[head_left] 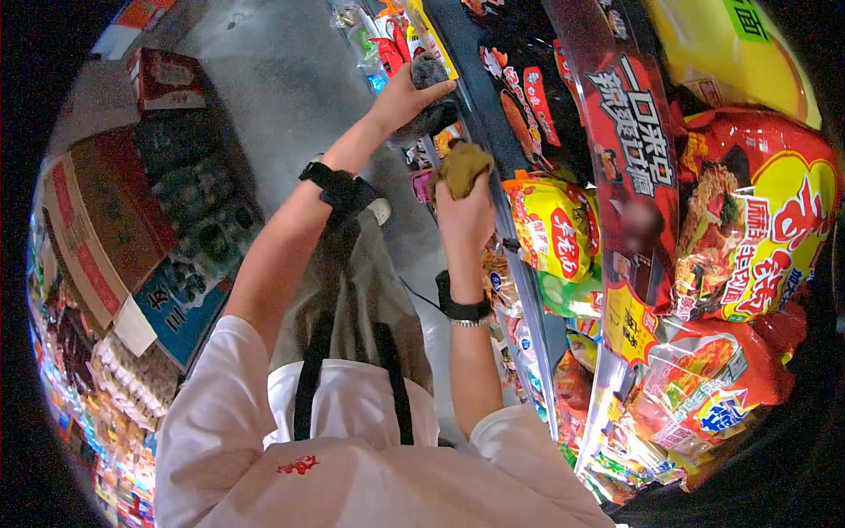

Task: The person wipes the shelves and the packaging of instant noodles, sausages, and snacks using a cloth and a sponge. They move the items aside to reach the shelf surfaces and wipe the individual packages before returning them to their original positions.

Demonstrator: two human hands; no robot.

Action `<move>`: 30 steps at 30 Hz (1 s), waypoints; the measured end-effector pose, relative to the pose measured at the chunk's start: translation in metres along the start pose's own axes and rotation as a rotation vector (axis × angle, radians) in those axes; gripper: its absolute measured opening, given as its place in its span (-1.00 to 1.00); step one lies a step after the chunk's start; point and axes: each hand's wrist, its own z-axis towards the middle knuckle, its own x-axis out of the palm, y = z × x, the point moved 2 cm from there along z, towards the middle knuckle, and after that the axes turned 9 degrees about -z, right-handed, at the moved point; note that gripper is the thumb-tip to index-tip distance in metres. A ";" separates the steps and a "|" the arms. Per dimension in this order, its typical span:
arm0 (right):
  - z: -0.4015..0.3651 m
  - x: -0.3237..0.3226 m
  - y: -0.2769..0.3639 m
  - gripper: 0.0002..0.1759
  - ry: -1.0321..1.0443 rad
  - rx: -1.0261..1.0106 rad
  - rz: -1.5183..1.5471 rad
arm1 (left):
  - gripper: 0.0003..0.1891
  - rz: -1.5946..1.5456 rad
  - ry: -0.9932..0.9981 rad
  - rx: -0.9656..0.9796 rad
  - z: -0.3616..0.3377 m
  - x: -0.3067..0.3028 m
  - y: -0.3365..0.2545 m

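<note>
My left hand reaches forward to the shelf edge. Its fingers are wrapped round a dark grey, fuzzy bundle that looks like a cloth. Closer to me, my right hand grips a crumpled olive-brown cloth at the same shelf's front edge. Just right of it lies a yellow and red food packet. Small red snack packs hang or lie beyond my left hand.
Large red instant-noodle bags fill the right side, behind a printed red shelf strip. On the left stand an opened cardboard box, dark wrapped packs and a red carton. Grey floor lies between.
</note>
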 end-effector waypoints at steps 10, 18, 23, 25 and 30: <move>-0.069 -0.003 -0.090 -0.19 -0.029 0.217 0.016 | -0.50 -0.158 0.084 -0.019 0.006 -0.001 0.014; -0.070 -0.003 -0.096 -0.18 0.056 0.352 0.157 | -0.52 -0.120 0.045 -0.032 0.002 0.000 0.006; -0.058 0.026 -0.115 -0.41 -0.224 0.112 0.174 | -0.54 -0.111 0.031 -0.006 -0.007 0.001 -0.015; -0.061 0.023 -0.113 -0.43 -0.260 0.098 0.130 | -0.56 -0.077 0.025 -0.044 -0.010 0.005 -0.018; -0.081 0.027 -0.111 -0.39 -0.299 0.238 0.180 | -0.59 -0.141 0.054 -0.028 -0.003 0.002 -0.008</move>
